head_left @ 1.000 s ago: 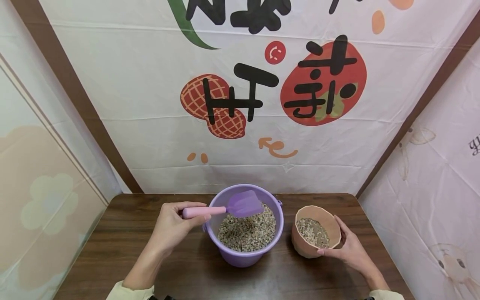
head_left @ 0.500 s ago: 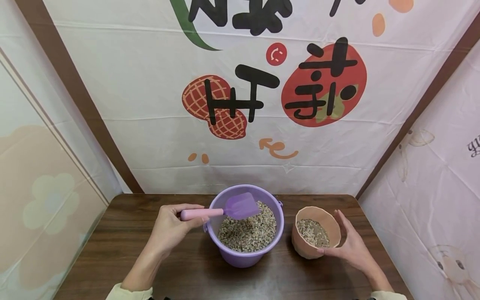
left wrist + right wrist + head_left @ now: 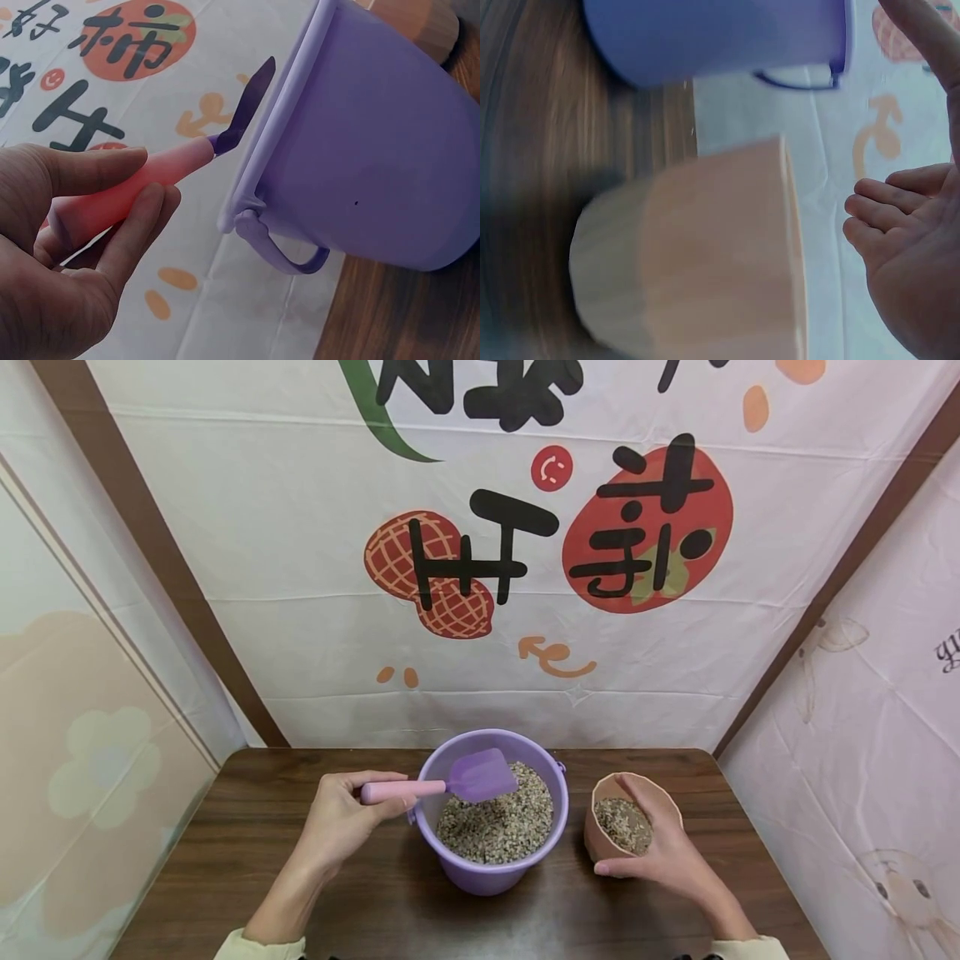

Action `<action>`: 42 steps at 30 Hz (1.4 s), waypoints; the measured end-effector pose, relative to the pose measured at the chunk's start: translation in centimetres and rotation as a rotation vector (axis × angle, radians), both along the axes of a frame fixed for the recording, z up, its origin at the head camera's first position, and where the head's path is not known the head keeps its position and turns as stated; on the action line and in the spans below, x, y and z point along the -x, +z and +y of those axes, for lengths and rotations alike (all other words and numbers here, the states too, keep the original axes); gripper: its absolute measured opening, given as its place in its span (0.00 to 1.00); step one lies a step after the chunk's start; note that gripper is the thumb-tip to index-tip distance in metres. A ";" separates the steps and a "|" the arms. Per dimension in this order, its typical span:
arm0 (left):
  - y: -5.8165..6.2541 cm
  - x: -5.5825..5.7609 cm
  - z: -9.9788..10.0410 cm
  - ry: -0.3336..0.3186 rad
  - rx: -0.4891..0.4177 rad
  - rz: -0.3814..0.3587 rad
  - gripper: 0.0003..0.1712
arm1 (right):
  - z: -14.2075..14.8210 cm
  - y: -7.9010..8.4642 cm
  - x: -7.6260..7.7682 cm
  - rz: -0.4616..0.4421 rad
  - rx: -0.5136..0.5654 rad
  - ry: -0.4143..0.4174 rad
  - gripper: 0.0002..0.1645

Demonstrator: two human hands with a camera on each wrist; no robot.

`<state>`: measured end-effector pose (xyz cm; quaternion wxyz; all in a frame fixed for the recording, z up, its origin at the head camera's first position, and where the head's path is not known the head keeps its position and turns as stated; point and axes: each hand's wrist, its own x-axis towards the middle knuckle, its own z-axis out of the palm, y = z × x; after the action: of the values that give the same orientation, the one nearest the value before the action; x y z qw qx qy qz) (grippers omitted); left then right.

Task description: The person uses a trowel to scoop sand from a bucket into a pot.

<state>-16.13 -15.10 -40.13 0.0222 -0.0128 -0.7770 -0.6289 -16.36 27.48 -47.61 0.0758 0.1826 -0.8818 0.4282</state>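
Note:
My left hand (image 3: 341, 817) pinches the pink handle of a purple-bladed toy shovel (image 3: 482, 775), held level above a purple bucket (image 3: 483, 882). Coarse mixed gravel (image 3: 498, 828) covers the bottom of the bucket. Seen edge-on in the left wrist view, the shovel's blade (image 3: 251, 101) shows no gravel on it. To the right stands a peach-coloured pot (image 3: 598, 852) with some gravel (image 3: 622, 827) inside. Over this pot's right side hovers my right hand (image 3: 667, 856), thumb apart from the fingers. In the right wrist view that hand holds nothing and is clear of the pot's rim (image 3: 795, 247).
A dark wooden table (image 3: 232, 852) carries the bucket and pot, which stand a short gap apart. Behind it hangs a printed white cloth (image 3: 315, 635), with further cloth panels at both sides. The bucket's handle (image 3: 289, 259) hangs down at its side.
My right hand has let go of the pot's right rim and moved left over it. The left hand drew the shovel slightly left, then stayed nearly still. Bucket and pot stay in place.

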 end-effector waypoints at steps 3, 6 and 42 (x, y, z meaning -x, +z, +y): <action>-0.1 0.0 0.0 0.000 -0.003 -0.004 0.18 | -1.3 0.3 0.0 -0.036 0.011 0.042 0.73; -0.2 -0.1 -0.1 -0.004 -0.006 -0.008 0.18 | -2.5 0.5 0.1 -0.051 -0.018 0.063 0.74; -0.9 0.4 -0.1 -0.084 0.104 -0.003 0.14 | -7.3 -0.1 1.5 0.008 -0.044 0.054 0.77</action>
<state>-16.50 -15.17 -41.08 -0.0060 -0.0453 -0.8074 -0.5882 -17.89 20.16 -47.73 0.0635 0.2098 -0.8855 0.4097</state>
